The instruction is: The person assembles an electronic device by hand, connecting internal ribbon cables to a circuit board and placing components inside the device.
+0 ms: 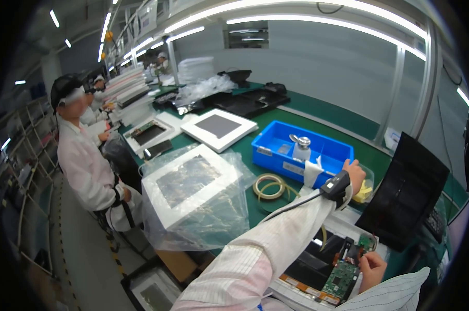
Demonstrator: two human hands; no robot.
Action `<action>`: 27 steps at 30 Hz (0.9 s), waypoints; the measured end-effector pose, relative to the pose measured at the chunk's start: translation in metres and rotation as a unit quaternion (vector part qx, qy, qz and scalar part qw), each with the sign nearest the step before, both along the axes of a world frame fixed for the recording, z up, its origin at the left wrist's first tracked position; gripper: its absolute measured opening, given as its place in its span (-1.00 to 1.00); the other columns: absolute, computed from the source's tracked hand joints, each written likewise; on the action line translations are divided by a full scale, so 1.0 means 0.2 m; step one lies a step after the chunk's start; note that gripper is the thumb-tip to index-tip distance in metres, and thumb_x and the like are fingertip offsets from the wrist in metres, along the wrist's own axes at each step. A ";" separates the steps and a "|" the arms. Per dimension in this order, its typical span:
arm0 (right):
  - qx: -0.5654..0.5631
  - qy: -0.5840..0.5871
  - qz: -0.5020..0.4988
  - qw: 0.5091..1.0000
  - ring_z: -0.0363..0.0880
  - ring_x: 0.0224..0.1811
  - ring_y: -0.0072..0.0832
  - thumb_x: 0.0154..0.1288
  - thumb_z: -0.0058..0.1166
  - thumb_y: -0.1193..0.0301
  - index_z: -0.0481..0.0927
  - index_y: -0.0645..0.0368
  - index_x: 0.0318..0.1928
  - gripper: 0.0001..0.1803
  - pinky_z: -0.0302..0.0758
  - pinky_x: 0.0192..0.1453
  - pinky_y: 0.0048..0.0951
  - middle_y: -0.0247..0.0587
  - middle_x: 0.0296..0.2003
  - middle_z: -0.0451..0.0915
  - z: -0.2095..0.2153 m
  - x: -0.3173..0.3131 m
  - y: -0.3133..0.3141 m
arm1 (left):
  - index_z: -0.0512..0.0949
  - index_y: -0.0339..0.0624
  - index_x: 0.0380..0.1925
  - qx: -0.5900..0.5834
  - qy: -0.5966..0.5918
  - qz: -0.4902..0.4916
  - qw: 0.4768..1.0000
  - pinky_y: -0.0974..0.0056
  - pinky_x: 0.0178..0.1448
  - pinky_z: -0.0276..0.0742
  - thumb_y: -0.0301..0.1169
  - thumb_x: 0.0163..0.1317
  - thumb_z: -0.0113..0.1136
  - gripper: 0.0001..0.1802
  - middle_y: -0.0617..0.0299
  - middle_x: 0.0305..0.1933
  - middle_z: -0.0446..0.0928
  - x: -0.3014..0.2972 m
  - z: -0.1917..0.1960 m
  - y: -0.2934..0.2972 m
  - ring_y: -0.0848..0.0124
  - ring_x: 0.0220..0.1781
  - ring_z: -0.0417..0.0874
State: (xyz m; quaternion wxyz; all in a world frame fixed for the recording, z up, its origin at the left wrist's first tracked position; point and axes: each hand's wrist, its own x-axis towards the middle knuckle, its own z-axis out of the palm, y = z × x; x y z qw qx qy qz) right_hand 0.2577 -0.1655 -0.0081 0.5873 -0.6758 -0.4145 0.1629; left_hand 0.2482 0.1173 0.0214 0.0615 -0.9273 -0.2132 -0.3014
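My left arm stretches across the bench, and my left hand [355, 175] is at the right corner of the blue bin [276, 161], beside a clear tub [368, 193] with yellow pieces. Its fingertips are hidden behind the hand. A dark band device [337, 187] with a cable sits on that wrist. Low on the right, my right hand [372, 268] is closed in a pinch beside the green circuit board [342, 279]; what it pinches is too small to make out. The board sits on an opened panel unit [309, 267] with a white frame, dark surface and orange strips.
Tape rolls [269, 187] lie before the bin, which holds a metal-topped dispenser bottle [301, 150]. A bagged white frame [188, 181] is left of them, another white-framed panel [219, 128] behind. A dark monitor [408, 194] stands right. A co-worker [87, 155] stands left.
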 end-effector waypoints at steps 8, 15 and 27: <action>0.021 0.001 0.006 1.000 0.40 -0.62 -0.66 0.03 0.05 0.63 0.49 0.32 -0.51 -0.96 0.29 -0.58 -0.68 -0.34 -0.57 0.43 -0.16 0.13 0.02 | 0.55 -0.11 -0.71 -0.035 -0.095 -0.040 0.994 0.16 -0.16 0.29 -0.40 -0.24 0.09 -0.92 0.20 -0.53 0.52 -0.11 0.05 -0.07 0.22 -0.22 0.46; 0.103 -0.192 0.080 0.973 0.37 -0.60 -0.67 0.10 0.04 0.62 0.49 0.27 -0.47 -0.96 0.26 -0.61 -0.65 -0.30 -0.55 0.42 -0.28 0.29 0.02 | 0.48 -0.21 -0.75 -0.142 -0.170 -0.117 0.968 0.03 -0.30 0.33 -0.39 -0.20 0.07 -0.86 0.02 -0.57 0.47 -0.21 0.08 -0.31 0.04 -0.38 0.48; 0.098 -0.489 0.035 0.866 0.39 -0.58 -0.43 -0.05 0.07 0.72 0.47 0.29 -0.33 -0.79 0.30 -0.60 -0.57 -0.11 -0.50 0.41 0.06 0.12 0.00 | 0.45 -0.36 -0.62 -0.466 -0.152 -0.325 0.809 0.33 -0.55 0.32 -0.23 0.17 0.10 -0.63 0.17 -0.72 0.41 -0.63 0.14 -0.69 0.50 -0.61 0.45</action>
